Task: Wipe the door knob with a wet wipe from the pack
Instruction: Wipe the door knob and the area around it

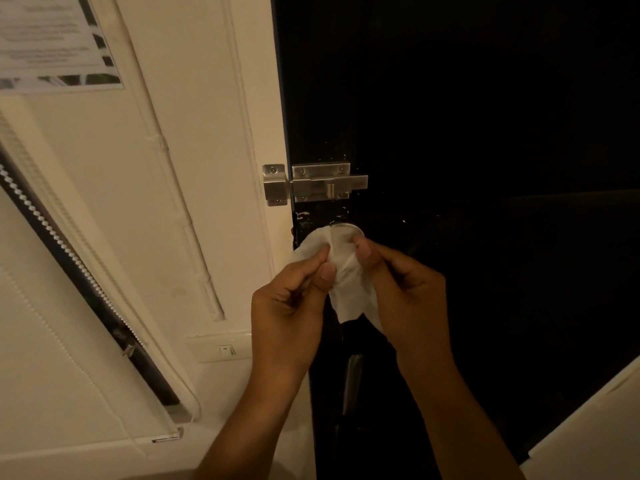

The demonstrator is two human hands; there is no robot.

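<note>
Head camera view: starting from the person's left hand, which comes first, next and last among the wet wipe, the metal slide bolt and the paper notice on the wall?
From the left hand:
1. Wet wipe: pinched in its fingers, beside the right hand.
2. Slide bolt: above the hands, on the dark door's edge.
3. Paper notice: top left, on the wall.

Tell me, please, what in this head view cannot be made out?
- Door knob: mostly covered by the wet wipe and both hands.
- Wipe pack: outside the frame.
- Notice on the wall: text too blurred to read.
- Door: surface lost in darkness.
</note>
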